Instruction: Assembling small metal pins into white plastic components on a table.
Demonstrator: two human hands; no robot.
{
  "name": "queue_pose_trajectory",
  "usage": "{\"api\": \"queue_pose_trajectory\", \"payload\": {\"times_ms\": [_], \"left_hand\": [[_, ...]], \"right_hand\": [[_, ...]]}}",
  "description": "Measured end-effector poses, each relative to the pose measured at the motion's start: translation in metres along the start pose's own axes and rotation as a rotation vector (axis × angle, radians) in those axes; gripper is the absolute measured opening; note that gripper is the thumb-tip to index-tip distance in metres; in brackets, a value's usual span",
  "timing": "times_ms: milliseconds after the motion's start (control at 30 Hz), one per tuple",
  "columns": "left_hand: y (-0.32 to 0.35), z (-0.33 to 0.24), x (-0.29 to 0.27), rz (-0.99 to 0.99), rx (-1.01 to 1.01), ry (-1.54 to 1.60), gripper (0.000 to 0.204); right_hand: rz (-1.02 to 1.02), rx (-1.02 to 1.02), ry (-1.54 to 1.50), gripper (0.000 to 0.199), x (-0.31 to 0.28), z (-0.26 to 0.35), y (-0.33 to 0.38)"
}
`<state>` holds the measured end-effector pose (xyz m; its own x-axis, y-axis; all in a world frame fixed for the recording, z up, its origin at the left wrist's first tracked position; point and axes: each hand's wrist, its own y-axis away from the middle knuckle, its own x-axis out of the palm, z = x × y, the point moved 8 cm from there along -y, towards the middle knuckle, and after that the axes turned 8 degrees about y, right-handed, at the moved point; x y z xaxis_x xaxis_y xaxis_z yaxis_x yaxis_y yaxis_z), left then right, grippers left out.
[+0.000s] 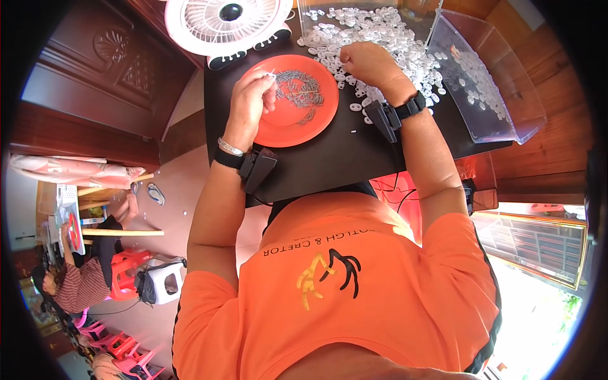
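Note:
My left hand (pixel 251 101) is over the left rim of a round red plate (pixel 278 130). Its thumb and fingers pinch a small white plastic piece (pixel 271 75), only partly visible. Many small grey metal pins, perhaps screws or nails (pixel 307 99), lie scattered on the plate. To the right, my right hand (pixel 370 62) is curled closed above the near part of a heap of small white oval plastic pieces with two holes (pixel 405 38). Whatever its fingers hold, if anything, is hidden. Both wrists carry black straps with small dark devices.
A white fan (pixel 229 25) stands at the table's far left. One clear plastic bin (pixel 437 22) lies behind the heap; another (pixel 506 88) with white pieces sits at the right. Stray pieces lie on the dark tabletop (pixel 316 166). At left, another person (pixel 82 282) sits near red stools.

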<state>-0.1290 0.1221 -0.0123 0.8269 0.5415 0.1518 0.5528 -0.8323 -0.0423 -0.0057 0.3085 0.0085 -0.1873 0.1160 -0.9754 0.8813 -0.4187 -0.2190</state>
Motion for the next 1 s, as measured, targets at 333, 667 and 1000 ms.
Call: {"api": "queue_pose_trajectory", "payload": {"times_ms": [333, 667, 1000], "left_hand": [[0.012, -0.002, 0.046, 0.290, -0.027, 0.259, 0.024], [0.005, -0.008, 0.031, 0.261, 0.057, 0.420, 0.022], [0.010, -0.012, 0.033, 0.235, 0.064, 0.286, 0.022]], "right_hand": [[0.042, -0.080, -1.395, 0.013, -0.020, 0.072, 0.013], [0.100, -0.085, -1.403, 0.012, -0.016, 0.078, 0.015], [0.172, -0.105, -1.404, 0.012, -0.013, 0.080, 0.016]]}}
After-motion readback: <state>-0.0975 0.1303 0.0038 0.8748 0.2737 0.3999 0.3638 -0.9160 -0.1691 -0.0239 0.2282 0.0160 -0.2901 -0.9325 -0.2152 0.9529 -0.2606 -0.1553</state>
